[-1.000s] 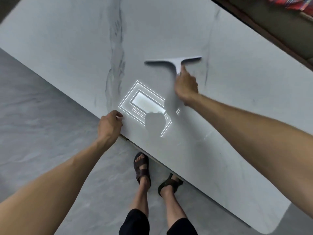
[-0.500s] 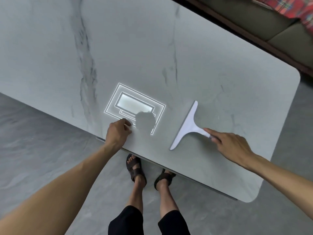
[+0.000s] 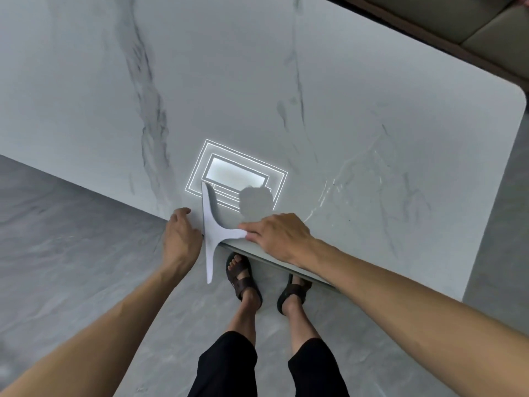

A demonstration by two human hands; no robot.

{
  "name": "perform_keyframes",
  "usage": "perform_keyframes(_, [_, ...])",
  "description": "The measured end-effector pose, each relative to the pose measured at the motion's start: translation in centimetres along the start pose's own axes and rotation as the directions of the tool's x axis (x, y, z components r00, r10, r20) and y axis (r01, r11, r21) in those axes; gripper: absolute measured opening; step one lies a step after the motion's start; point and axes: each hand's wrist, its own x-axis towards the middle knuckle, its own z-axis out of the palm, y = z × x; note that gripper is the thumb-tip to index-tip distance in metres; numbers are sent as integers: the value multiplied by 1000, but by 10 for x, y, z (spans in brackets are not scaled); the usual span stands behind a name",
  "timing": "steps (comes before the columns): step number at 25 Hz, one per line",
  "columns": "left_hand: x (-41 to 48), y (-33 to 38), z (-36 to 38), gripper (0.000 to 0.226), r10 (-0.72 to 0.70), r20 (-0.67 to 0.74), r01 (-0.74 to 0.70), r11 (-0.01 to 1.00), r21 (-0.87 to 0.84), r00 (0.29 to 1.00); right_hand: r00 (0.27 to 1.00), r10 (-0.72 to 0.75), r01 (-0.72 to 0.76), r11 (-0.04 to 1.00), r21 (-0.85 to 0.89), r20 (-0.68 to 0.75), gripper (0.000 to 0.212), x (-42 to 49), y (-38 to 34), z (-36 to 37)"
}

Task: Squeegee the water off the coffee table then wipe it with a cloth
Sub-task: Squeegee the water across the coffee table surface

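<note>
A white T-shaped squeegee (image 3: 211, 230) lies across the near edge of the grey marble coffee table (image 3: 257, 81), its blade running near to far, half of it past the edge over the floor. My right hand (image 3: 279, 233) grips its handle from the right. My left hand (image 3: 180, 233) rests on the table's near edge just left of the blade, fingers curled over the edge. Thin streaks of water (image 3: 337, 190) glint on the tabletop to the right of my right hand. No cloth is in view.
A ceiling light's reflection (image 3: 237, 173) shines on the table near the edge. A sofa (image 3: 472, 21) with a dark wooden base stands beyond the far right side. My sandalled feet (image 3: 243, 277) stand on the grey floor below the table edge. The table's rounded corner (image 3: 515, 96) is at right.
My right hand has drawn the squeegee leftward across the table to the near edge, next to my left hand; the blade now overhangs the edge. My left hand has stayed on the edge.
</note>
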Motion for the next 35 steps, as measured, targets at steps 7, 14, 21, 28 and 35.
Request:
perform_keyframes(7, [-39,37,50,52,279,164,-293,953,73,946,975,194,-191,981,36,-106,34,-82,83,22])
perform_keyframes(14, [-88,98,115,54,288,335,-364,911,192,897,923,376,-380,924,-42,-83,35,-196,200,9])
perform_keyframes(21, [-109,118,138,47,117,92,-130,981,147,989,944,311,-324,938,-122,-114,33,-247,250,-16])
perform_keyframes(28, [-124,104,156,43,57,78,-59,998,25,995,993,-42,52,995,-87,108,29,-166,169,21])
perform_keyframes(35, [-143,141,191,45,178,218,-205,972,110,960,991,117,-112,992,-65,70,32,-215,251,15])
